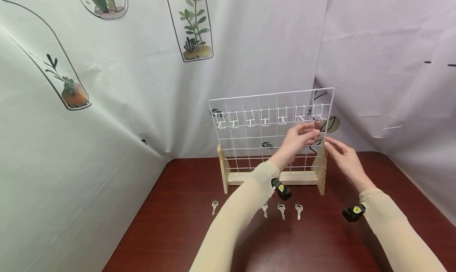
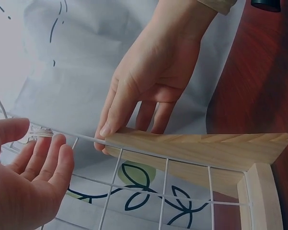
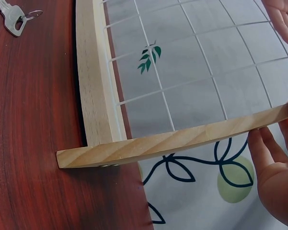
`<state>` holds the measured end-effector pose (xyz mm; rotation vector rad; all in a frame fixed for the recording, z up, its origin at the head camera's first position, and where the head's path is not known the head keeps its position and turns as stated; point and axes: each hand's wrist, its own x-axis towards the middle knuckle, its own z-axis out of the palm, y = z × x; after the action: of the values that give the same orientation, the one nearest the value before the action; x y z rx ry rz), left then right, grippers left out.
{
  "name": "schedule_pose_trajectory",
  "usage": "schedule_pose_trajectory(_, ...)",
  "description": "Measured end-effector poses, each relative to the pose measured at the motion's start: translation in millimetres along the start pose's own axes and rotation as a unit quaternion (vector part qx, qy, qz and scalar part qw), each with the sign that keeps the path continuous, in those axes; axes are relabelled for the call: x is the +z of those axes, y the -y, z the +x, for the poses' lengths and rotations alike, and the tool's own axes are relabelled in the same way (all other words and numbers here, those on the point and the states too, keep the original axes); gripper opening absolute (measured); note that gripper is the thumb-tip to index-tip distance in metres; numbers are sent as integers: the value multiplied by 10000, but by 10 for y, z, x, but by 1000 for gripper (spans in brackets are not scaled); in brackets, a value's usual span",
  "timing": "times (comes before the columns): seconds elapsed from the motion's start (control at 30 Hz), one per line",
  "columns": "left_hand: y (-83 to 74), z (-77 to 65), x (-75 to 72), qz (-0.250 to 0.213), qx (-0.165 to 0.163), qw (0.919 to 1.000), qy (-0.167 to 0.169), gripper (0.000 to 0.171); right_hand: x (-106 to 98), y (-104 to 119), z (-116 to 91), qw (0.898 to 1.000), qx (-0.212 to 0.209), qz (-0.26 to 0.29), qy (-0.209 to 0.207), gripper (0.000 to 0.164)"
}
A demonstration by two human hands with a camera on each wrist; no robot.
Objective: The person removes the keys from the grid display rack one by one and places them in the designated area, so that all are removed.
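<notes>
A white wire grid rack (image 1: pixel 246 143) stands upright in a wooden base, with a row of small white hooks (image 1: pixel 265 121) across its upper part. My left hand (image 1: pixel 297 139) is raised at the rack's right end, fingertips just below the last hook. Between its thumb and fingers, a small silver key (image 2: pixel 40 131) is pinched, mostly hidden by the fingers. My right hand (image 1: pixel 343 159) grips the top of the right wooden post (image 2: pixel 201 143), where the grid's edge meets it. In the right wrist view, thumb and fingers lie on opposite sides of that post (image 3: pixel 182 136).
Several silver keys (image 1: pixel 281 211) with small rings lie in a row on the dark red table (image 1: pixel 171 220), in front of the rack. A pale cloth (image 1: pixel 142 78) printed with plants hangs behind the rack and along the left side.
</notes>
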<state>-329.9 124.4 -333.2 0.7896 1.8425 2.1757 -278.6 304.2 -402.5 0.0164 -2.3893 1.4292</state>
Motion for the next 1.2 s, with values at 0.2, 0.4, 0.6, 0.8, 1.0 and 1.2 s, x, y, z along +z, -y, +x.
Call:
schedule_pose_trajectory(0.2,-17,9,12,-98,15,9999,-32,36,4,5,2,10000,12,53,-4,62)
schedule_pose_trajectory(0.4,-53,22,69,-163,71,9998,49,34,14,28,-9,10000,17,67,-32,64)
schedule_pose_trajectory(0.6,-108,7,118,-122,27,9998,-128,31,16,22,-2,9999,28,108,-27,64)
schedule_pose_trajectory(0.8,-146,5,149,55,96,9998,-141,30,9,16,9,9999,-2,162,-23,62)
schedule_pose_trajectory(1.0,-154,-7,156,216,184,9996,-91,31,8,27,-10,9999,-23,145,-37,62)
schedule_pose_trajectory(1.2,-182,-45,159,417,400,9983,-26,29,1,37,-13,9998,-47,190,-25,63)
